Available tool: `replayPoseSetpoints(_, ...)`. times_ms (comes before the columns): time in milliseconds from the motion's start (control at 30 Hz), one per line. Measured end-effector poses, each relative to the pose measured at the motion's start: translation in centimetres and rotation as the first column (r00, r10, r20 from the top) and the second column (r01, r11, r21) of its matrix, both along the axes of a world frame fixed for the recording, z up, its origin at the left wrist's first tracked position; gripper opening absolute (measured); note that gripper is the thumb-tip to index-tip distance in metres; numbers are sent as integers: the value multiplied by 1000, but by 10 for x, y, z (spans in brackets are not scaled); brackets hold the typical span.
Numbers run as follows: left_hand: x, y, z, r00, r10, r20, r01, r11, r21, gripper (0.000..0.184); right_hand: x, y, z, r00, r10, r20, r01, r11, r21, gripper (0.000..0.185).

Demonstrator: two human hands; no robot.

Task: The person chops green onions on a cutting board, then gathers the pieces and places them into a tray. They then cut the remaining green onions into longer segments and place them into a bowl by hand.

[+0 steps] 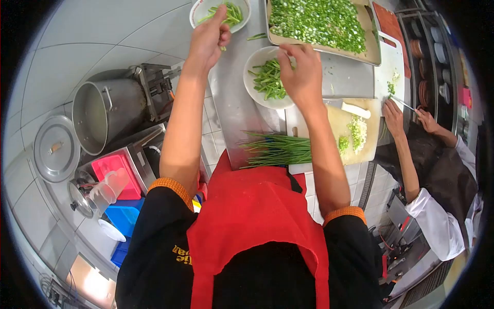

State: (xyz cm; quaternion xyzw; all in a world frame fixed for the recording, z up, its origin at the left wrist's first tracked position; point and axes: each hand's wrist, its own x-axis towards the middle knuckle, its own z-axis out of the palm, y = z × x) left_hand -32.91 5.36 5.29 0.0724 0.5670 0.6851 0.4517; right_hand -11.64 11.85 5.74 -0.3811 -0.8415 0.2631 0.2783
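Observation:
My left hand [210, 40] is closed above the edge of the far white bowl [194, 16], with a bit of green onion [223, 48] poking out below its fingers. Cut green onion pieces [234, 13] lie in that bowl. Over the right rim of the nearer white bowl [249, 85] hovers my right hand [302, 69], thumb and bent forefinger drawn together; whatever is between them cannot be made out. Longer green onion pieces [268, 82] fill this bowl. A bunch of uncut green onions [278, 149] reaches onto the cutting board [303, 168] near my apron.
A tray [324, 47] of chopped green onion stands at the back. A knife [355, 110] and chopped bits [356, 135] rest on the cutting board. At right, a co-worker's hands [395, 117] use a knife on a white board [388, 62]. A large pot [92, 116] stands left.

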Motion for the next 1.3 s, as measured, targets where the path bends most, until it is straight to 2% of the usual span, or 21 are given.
replayPoseSetpoints(33, -2, 5, 2, 998, 25, 65, -22, 998, -51, 39, -14, 10, 2, 1000, 5, -7, -5, 1000, 3, 21)
replayPoseSetpoints(67, -4, 7, 3, 990, 51, 131, -38, 994, -102, 44, -28, 20, 4, 988, 64, 140, -79, 992, 100, 21)
replayPoseSetpoints(100, -5, 5, 0, 990, 51, 129, -39, 995, -97, 44, -40, 30, 2, 951, 104, 291, -162, 969, 184, 22)
replayPoseSetpoints(133, -6, 0, -7, 980, 16, 197, -13, 1000, -19, 45, -53, 39, -4, 951, 103, 290, -163, 968, 189, 22)
replayPoseSetpoints(200, -8, -14, -21, 966, -15, 259, -1, 998, 64, 47, -76, 55, -17, 765, 172, 620, -401, 881, 250, 19)
replayPoseSetpoints(267, -6, -32, -27, 922, -50, 385, -49, 969, 243, 45, -91, 60, -22, 731, 152, 665, -438, 852, 287, 17)
replayPoseSetpoints(367, 8, -53, -20, 850, 60, 524, -207, 951, 228, 45, -104, 54, -35, 694, 144, 706, -496, 806, 323, 13)
replayPoseSetpoints(500, 31, -71, 3, 787, 137, 601, -316, 927, 203, 45, -102, 52, -39, 685, 191, 703, -522, 802, 291, 13)
replayPoseSetpoints(700, 43, -84, 9, 723, -49, 689, -329, 853, 406, 52, -100, 47, -30, 661, 202, 723, -531, 806, 261, 15)
replayPoseSetpoints(733, 45, -85, 7, 689, -142, 711, -338, 804, 488, 54, -98, 45, -23, 660, 204, 723, -533, 805, 260, 15)
replayPoseSetpoints(767, 46, -86, 6, 654, -235, 719, -353, 746, 564, 56, -97, 45, -16, 696, 255, 671, -492, 850, 187, 15)
replayPoseSetpoints(833, 52, -85, 16, 685, -204, 700, -337, 763, 552, 57, -105, 49, 5, 729, 306, 613, -457, 883, 103, 17)
replayPoseSetpoints(900, 58, -85, 19, 710, -184, 679, -311, 784, 537, 58, -119, 61, 16, 829, 335, 449, -307, 942, -135, 21)
replayPoseSetpoints(933, 60, -84, 20, 701, -205, 683, -316, 769, 555, 58, -123, 64, 14, 906, 314, 285, -310, 949, -62, 24)
replayPoseSetpoints(967, 62, -83, 20, 692, -226, 685, -323, 753, 574, 59, -121, 69, 14, 908, 308, 285, -303, 951, -61, 24)
replayPoseSetpoints(1033, 65, -80, 21, 693, -239, 680, -318, 746, 585, 60, -121, 71, 32, 920, 352, 172, -337, 935, -114, 47)
replayPoseSetpoints(1067, 66, -79, 21, 695, -245, 676, -318, 739, 595, 61, -114, 65, 36, 920, 350, 174, -335, 936, -112, 47)
replayPoseSetpoints(1133, 70, -73, 22, 738, -206, 643, -295, 758, 582, 64, -87, 37, 42, 952, 238, -194, -255, 965, -66, 18)
replayPoseSetpoints(1200, 73, -70, 20, 777, -167, 607, -275, 777, 566, 67, -50, 8, 50, 964, 185, -191, -237, 924, -301, 23)
replayPoseSetpoints(1267, 76, -67, 18, 813, -182, 553, -239, 762, 602, 76, -20, -23, 60, 993, 81, -82, -114, 781, -614, 24)
replayPoseSetpoints(1300, 79, -66, 18, 810, -185, 556, -237, 765, 599, 76, -9, -37, 62, 994, 75, -79, -107, 780, -616, 24)
